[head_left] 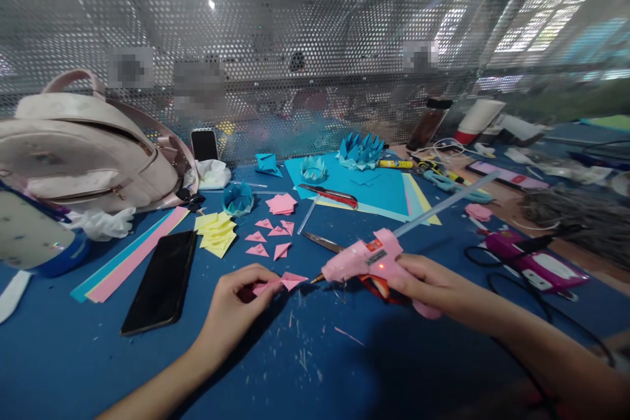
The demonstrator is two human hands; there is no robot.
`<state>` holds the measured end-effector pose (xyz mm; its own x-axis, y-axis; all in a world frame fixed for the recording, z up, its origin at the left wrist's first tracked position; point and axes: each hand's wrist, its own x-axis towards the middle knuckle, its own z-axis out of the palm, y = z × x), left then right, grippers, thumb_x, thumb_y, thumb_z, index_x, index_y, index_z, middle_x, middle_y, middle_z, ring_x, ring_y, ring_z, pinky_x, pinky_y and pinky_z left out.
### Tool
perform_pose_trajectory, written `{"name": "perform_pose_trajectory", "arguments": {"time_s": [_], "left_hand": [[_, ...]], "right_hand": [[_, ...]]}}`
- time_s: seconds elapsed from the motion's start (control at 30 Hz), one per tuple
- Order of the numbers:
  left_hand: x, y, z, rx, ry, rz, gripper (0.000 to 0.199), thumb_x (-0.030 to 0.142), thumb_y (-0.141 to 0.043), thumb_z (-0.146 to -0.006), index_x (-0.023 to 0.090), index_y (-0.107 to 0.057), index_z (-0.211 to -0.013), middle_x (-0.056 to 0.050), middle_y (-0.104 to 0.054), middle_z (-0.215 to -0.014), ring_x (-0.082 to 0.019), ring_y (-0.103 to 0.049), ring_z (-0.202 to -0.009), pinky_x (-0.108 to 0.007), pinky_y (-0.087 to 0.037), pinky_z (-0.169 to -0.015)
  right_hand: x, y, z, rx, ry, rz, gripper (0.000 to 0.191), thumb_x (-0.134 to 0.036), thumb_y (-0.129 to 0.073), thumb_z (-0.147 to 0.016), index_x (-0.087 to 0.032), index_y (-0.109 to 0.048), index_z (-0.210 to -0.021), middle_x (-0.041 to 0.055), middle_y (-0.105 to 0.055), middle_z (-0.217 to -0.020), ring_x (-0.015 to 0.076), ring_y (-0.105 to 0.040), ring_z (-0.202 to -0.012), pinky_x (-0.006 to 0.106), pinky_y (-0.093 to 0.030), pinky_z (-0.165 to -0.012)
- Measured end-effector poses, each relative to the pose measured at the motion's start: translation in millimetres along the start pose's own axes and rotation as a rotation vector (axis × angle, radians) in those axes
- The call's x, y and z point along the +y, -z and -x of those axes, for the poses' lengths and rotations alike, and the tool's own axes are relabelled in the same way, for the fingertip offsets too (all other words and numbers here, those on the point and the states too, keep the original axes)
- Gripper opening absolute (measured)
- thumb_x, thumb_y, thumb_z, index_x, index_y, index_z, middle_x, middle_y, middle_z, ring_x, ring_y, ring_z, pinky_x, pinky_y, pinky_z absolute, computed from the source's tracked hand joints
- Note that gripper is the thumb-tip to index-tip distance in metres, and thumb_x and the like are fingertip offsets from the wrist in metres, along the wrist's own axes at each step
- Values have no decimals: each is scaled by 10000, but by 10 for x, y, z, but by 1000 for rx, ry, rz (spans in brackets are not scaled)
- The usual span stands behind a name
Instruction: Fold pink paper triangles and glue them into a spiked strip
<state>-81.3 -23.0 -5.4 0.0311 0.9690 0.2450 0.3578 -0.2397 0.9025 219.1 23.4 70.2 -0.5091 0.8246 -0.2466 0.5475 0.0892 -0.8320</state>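
Observation:
My left hand (243, 298) pinches a folded pink paper piece (294, 281) just above the blue table. In my right hand (426, 282) is a pink hot glue gun (364, 259), gripped by its handle, with a lit orange light and a long clear glue stick (445, 203) jutting from the back. Its nozzle points left, close to the pink piece; whether they touch I cannot tell. Orange-handled scissors (322, 243) lie partly hidden behind the gun. Several small folded pink triangles (256, 249) rest beyond my left hand, beside yellow paper pieces (216, 234) and a pink paper stack (281, 203).
A black phone (160, 282) and paper strips (138, 252) lie left, near a pale backpack (93, 151). Blue folded-paper flowers (361, 152) and a red utility knife (335, 197) sit on blue sheets (378, 200). At right, a black cable (546, 315) trails past a magenta pouch (534, 262).

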Motion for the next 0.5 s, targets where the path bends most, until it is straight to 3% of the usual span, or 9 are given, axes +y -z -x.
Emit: {"name": "perform_pose_trajectory", "arguments": {"time_s": [0.5], "left_hand": [[13, -3, -1, -44, 9, 24, 157, 284, -662, -848, 188, -753, -762, -29, -716, -746, -136, -621, -656, -209, -441, -581]], "right_hand": [[-43, -18, -89, -106, 67, 5, 547, -656, -446, -902, -145, -639, -873, 34, -531, -784, 123, -476, -650, 200, -388, -533]]}}
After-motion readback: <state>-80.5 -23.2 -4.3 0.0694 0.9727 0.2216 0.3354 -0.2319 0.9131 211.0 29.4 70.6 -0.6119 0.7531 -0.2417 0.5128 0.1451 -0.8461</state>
